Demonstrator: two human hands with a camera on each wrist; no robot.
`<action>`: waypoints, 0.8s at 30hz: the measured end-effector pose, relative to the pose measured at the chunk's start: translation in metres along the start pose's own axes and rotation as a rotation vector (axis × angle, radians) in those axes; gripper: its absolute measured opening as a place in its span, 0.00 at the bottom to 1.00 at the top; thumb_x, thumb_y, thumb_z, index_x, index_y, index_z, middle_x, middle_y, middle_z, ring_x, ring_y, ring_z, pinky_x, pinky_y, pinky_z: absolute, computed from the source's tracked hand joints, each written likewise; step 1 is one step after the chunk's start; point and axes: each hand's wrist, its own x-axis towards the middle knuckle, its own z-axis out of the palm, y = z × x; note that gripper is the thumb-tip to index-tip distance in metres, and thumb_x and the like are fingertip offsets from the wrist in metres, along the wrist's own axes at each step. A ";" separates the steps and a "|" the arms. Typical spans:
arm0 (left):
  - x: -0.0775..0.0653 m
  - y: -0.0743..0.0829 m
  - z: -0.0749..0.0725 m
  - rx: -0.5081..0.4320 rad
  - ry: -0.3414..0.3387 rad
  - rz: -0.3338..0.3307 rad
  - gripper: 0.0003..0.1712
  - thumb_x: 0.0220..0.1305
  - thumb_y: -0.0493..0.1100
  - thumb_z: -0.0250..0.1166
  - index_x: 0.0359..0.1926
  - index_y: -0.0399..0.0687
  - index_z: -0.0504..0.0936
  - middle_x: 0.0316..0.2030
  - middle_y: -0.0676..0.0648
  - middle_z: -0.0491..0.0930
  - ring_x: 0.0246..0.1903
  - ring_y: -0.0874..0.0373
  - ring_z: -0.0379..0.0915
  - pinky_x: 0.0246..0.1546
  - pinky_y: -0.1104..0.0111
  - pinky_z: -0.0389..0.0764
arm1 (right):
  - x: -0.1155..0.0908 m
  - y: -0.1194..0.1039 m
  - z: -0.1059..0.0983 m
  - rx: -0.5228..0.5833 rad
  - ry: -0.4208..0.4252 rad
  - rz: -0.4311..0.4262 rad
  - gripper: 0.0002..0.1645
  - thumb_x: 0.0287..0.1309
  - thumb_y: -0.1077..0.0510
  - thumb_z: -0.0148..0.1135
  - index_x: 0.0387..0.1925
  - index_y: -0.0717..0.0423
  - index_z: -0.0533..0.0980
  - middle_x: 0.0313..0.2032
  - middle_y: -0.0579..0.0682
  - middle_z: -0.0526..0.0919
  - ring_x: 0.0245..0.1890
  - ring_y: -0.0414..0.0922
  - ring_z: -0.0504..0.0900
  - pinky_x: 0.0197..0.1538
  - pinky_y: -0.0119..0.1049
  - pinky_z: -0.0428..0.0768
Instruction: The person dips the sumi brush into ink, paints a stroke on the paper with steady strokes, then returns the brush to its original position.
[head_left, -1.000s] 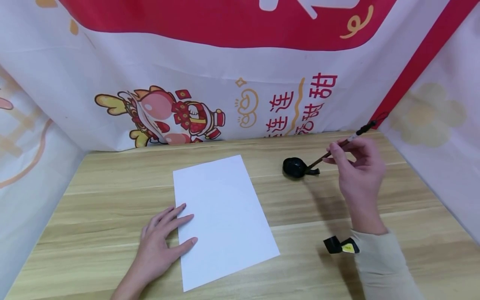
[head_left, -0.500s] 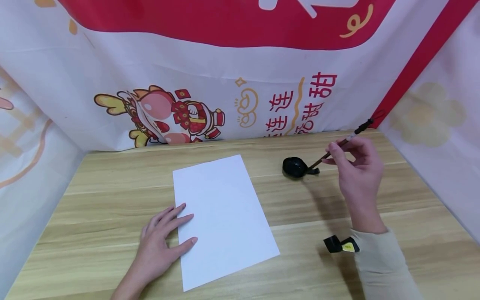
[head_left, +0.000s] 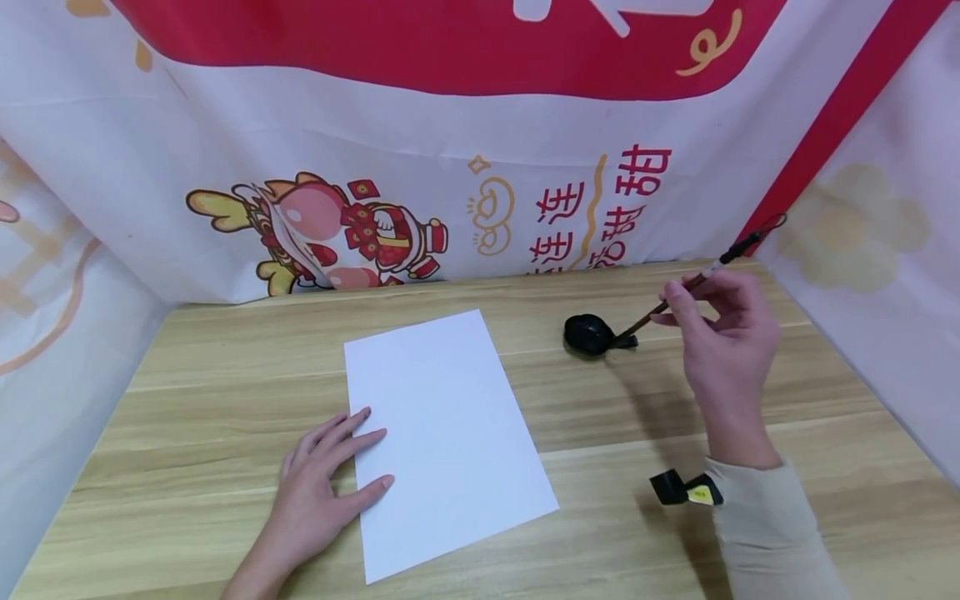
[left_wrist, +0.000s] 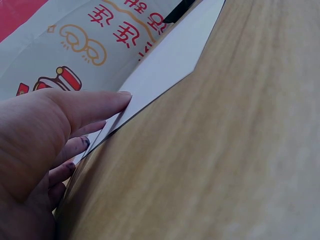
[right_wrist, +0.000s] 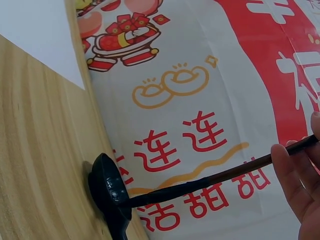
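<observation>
Calligraphy brush (head_left: 648,317), pinched at a slant in the right hand (head_left: 727,350), bristles (right_wrist: 155,195) at the black ink dish (head_left: 587,335), right of the white paper (head_left: 450,442). Best to roll lightly against the dish without tipping it. With the left hand (head_left: 318,492) spread over the paper's left edge, gripping nothing, press gently. Possibly in the way: the dish's stubby handle (head_left: 628,342). Behind the table (head_left: 247,358), printed cloth (head_left: 420,150).
</observation>
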 end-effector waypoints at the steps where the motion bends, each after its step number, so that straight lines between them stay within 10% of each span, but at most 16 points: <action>1: 0.000 0.000 0.000 0.000 0.000 0.000 0.32 0.61 0.55 0.80 0.66 0.58 0.86 0.79 0.49 0.71 0.78 0.38 0.56 0.69 0.26 0.50 | 0.000 0.001 0.001 0.010 -0.001 -0.004 0.12 0.63 0.72 0.72 0.47 0.68 0.81 0.41 0.55 0.87 0.38 0.44 0.90 0.38 0.35 0.91; 24: -0.001 -0.001 0.000 -0.001 0.002 0.001 0.32 0.62 0.55 0.80 0.66 0.59 0.86 0.79 0.49 0.71 0.78 0.38 0.56 0.69 0.28 0.51 | -0.001 0.002 0.000 -0.048 -0.013 0.016 0.12 0.65 0.68 0.73 0.48 0.64 0.81 0.42 0.53 0.88 0.40 0.43 0.90 0.39 0.34 0.91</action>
